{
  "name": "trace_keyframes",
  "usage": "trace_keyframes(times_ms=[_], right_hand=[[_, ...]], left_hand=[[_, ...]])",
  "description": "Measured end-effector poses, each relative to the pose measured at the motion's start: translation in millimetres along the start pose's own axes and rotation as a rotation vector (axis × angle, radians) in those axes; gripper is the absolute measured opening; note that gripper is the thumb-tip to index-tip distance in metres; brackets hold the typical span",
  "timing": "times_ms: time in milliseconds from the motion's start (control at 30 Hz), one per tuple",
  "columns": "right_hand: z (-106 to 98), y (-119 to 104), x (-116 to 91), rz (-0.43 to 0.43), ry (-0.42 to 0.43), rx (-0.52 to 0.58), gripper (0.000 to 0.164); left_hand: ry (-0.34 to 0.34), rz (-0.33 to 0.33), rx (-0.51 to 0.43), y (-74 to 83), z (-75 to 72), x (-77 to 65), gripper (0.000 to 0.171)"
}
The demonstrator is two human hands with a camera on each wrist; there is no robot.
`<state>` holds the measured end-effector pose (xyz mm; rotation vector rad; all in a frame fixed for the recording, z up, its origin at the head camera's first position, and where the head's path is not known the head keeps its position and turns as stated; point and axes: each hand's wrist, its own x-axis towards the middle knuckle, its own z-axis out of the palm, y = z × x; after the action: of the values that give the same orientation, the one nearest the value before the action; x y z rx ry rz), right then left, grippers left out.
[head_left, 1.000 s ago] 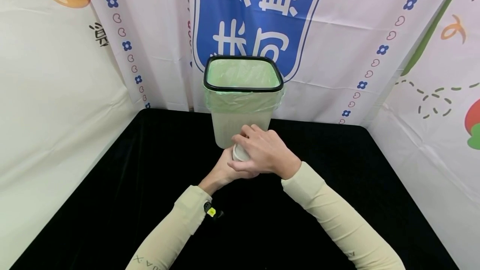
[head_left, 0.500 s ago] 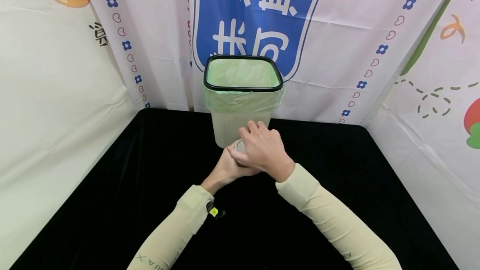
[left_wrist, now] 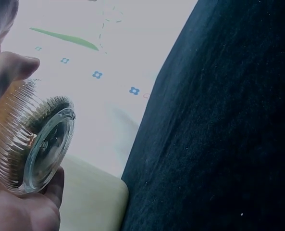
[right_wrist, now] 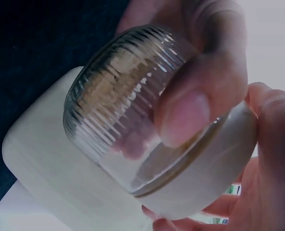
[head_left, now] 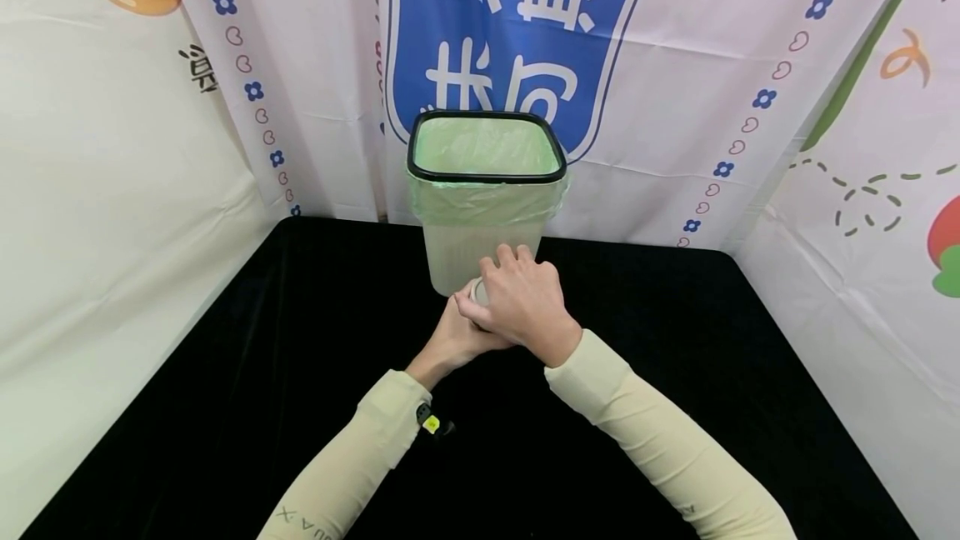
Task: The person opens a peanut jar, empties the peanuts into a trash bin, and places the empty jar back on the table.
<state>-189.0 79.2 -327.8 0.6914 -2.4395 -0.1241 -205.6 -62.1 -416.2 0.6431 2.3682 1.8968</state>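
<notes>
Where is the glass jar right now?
In the middle of the right wrist view, the jar is in the left hand, the right hand on its white lid; the head view shows it just in front of the bin.

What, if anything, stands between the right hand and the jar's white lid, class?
Nothing visible does: the right hand has its fingers against the white lid, while the left hand grips the ribbed glass body.
</notes>
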Motion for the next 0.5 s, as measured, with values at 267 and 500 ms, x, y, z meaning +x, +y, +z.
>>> trace_keyframes(times_ms=[267,500], right_hand=[[2.0,1.3,-1.8,-0.043,0.057,0.000,0.045],[0.2,4.1,-0.3,-0.062,-0.006,0.045,0.043]], left_hand=[[-0.009,-0.005,-0.019,-1.5,-1.0,-0.7,0.082],[-0.028,-0.015,-0.049,-1.7,-1.7,-1.2,0.083]])
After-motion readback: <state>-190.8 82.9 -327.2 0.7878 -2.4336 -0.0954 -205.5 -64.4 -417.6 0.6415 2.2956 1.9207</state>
